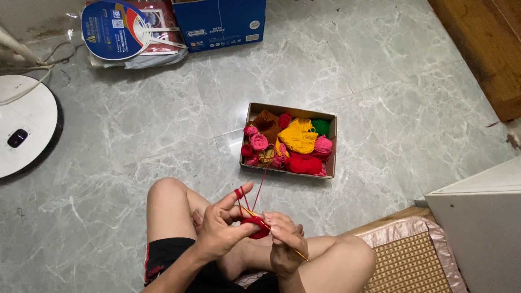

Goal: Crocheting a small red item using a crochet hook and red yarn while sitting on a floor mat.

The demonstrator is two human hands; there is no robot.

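My left hand (222, 222) pinches a small red crochet piece (256, 228), and red yarn (261, 182) is wound round its raised index finger. My right hand (285, 243) grips a thin yellow crochet hook (271, 230) whose tip sits in the red piece. The red strand runs up from my hands to an open cardboard box (332, 157) on the floor ahead. In the box lie yarn balls and crocheted bits in pink, red, yellow, brown and green. I sit cross-legged, knees bare, over the grey marble floor.
A woven mat (404, 260) with pink trim lies under my right leg. A white cabinet (483, 228) stands at the right. A white round fan base (24, 122) is at the left. A blue carton (220, 21) and a blue hand fan (111, 30) lie at the top.
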